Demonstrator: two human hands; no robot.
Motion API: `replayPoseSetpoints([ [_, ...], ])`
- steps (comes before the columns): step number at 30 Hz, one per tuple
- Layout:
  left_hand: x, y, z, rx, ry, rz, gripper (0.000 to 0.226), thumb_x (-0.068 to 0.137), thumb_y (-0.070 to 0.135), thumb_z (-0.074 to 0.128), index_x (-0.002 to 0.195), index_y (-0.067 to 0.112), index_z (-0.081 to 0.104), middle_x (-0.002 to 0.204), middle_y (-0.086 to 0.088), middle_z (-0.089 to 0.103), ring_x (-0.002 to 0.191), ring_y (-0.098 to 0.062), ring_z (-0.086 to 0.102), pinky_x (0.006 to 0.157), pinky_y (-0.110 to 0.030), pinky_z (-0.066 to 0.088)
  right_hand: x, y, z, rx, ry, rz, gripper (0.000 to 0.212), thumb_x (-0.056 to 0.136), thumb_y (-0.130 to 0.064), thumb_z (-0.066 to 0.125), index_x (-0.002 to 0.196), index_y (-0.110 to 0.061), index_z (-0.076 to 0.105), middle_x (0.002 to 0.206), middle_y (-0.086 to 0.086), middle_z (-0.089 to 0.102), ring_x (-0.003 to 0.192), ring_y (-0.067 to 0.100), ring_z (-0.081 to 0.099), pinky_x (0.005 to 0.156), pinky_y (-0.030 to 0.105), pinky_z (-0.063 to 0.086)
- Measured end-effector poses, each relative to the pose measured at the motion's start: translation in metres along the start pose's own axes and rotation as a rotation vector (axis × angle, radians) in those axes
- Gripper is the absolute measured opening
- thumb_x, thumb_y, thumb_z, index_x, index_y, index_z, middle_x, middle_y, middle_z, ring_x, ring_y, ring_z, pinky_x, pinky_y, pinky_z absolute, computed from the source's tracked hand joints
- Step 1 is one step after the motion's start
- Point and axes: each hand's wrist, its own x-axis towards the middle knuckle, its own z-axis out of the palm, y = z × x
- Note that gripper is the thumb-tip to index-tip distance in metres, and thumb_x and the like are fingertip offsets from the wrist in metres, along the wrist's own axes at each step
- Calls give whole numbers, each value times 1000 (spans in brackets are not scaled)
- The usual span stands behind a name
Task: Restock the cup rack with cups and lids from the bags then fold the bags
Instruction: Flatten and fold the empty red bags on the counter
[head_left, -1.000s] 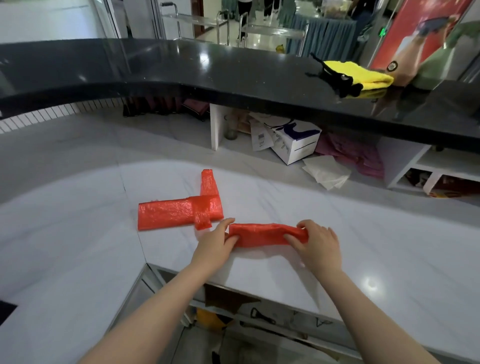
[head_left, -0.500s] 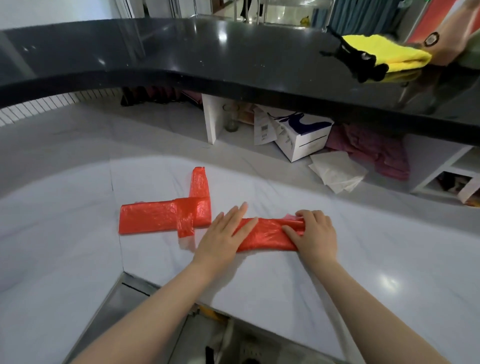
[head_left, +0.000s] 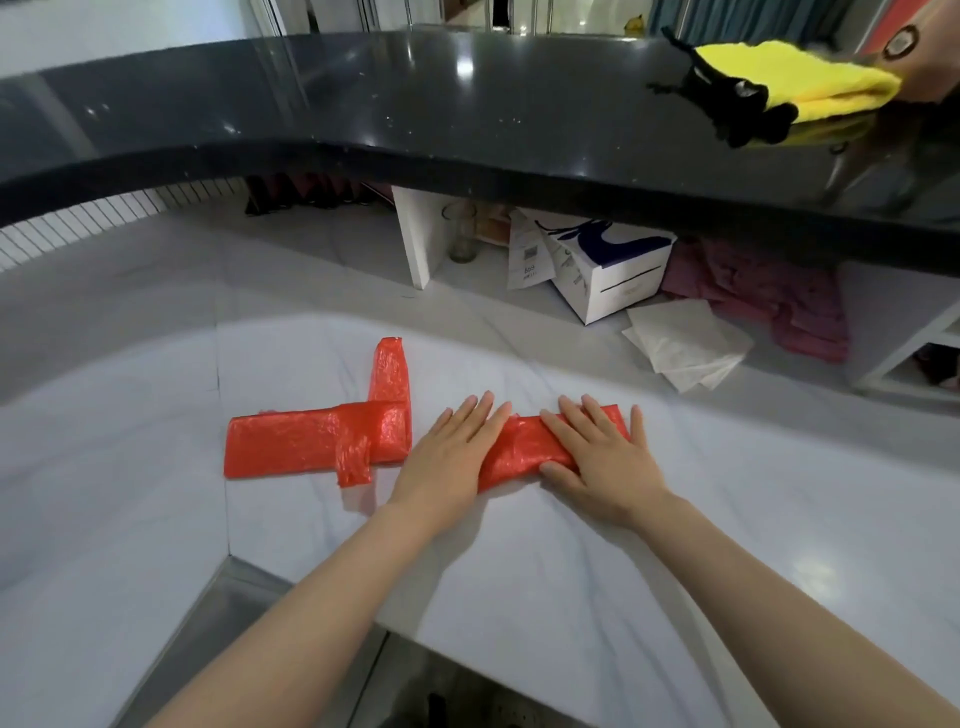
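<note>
Two red plastic bags lie on the white marble counter (head_left: 571, 561). One folded red bag (head_left: 291, 441) lies flat to the left, with a narrow strip sticking up toward the back. The second red bag (head_left: 519, 449) is a short folded strip under both my hands. My left hand (head_left: 447, 457) presses flat on its left end with straight fingers. My right hand (head_left: 597, 452) lies flat on its right part, fingers spread. No cups, lids or cup rack are in view.
A black raised counter (head_left: 467, 119) runs across the back, with a yellow cloth (head_left: 789, 83) and a black object on it. Under it stand a white box (head_left: 608, 270), a glass jar (head_left: 461, 231), white paper (head_left: 685, 343) and pink cloth (head_left: 779, 296). The counter edge drops off below my forearms.
Both hands went from pinching the ends of the second bag to lying flat on it. My right hand uncurled last, and the bag is now pressed down.
</note>
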Motion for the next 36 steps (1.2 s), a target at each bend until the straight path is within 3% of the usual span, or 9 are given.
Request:
replayPoseSetpoints([
  [4, -8, -6, -30, -228, 238, -13, 71, 84, -8, 32, 150, 16, 20, 158, -1, 14, 144, -10, 4, 116, -23, -3, -3, -10, -11, 63, 327, 2, 63, 93, -58, 32, 145, -23, 40, 158, 1, 25, 148, 22, 5, 113, 57, -4],
  [7, -27, -35, -46, -316, 371, -89, 66, 79, -7, 34, 142, 9, 41, 150, -5, 35, 142, -17, 22, 116, -27, 10, 9, -30, -23, 146, 493, -49, 48, 90, -34, 59, 134, -15, 55, 151, 8, 39, 145, 25, 16, 114, 56, 3],
  [10, -52, -81, -51, -312, 343, -249, 60, 82, -7, 39, 138, 13, 49, 148, -1, 41, 142, -16, 27, 115, -23, 9, 24, -60, -30, 201, 438, -167, 51, 86, -25, 64, 135, -16, 52, 153, 5, 36, 145, 21, 15, 116, 55, 5],
  [14, -83, -139, -48, -267, 211, -331, 69, 76, -9, 49, 139, 20, 47, 151, 0, 38, 143, -14, 21, 116, -25, 5, 46, -103, -35, 294, 302, -359, 57, 89, -44, 60, 139, -20, 48, 152, 1, 37, 145, 22, 24, 117, 48, 12],
  [20, -105, -174, -33, -144, -98, -324, 76, 88, 45, 60, 151, 30, 20, 160, 4, 11, 148, -17, 4, 118, -40, 3, 78, -136, -28, 165, 15, -452, 63, 89, -58, 52, 144, -28, 40, 157, -6, 27, 145, 15, 22, 116, 33, 17],
  [24, -108, -179, -32, -105, 14, -293, 69, 89, 46, 58, 149, 28, 29, 157, 5, 23, 146, -15, 17, 117, -36, 13, 81, -134, -25, 171, 17, -436, 58, 93, -52, 52, 141, -22, 45, 151, -1, 38, 141, 21, 31, 113, 33, 23],
  [28, -101, -177, -35, -90, 188, -310, 52, 82, 15, 61, 133, 17, 53, 138, -2, 55, 129, -20, 47, 107, -33, 32, 83, -140, -28, 289, 15, -380, 45, 95, -45, 48, 134, -22, 51, 126, 0, 61, 115, 22, 54, 94, 28, 37],
  [33, -87, -187, -49, -104, 156, -316, 21, 89, 37, 51, 99, 25, 66, 91, 6, 68, 86, -21, 62, 75, -32, 43, 78, -136, -19, 150, 35, -366, 73, 90, -54, 55, 151, -27, 24, 158, -2, 23, 146, 18, 19, 118, 33, 13],
  [36, -77, -194, -57, -174, -6, -344, 30, 94, 48, 47, 75, 29, 59, 70, 9, 58, 70, -16, 54, 59, -29, 35, 75, -132, -17, 145, 55, -310, 80, 89, -59, 51, 153, -28, 13, 161, -4, 7, 149, 17, 4, 120, 38, 7],
])
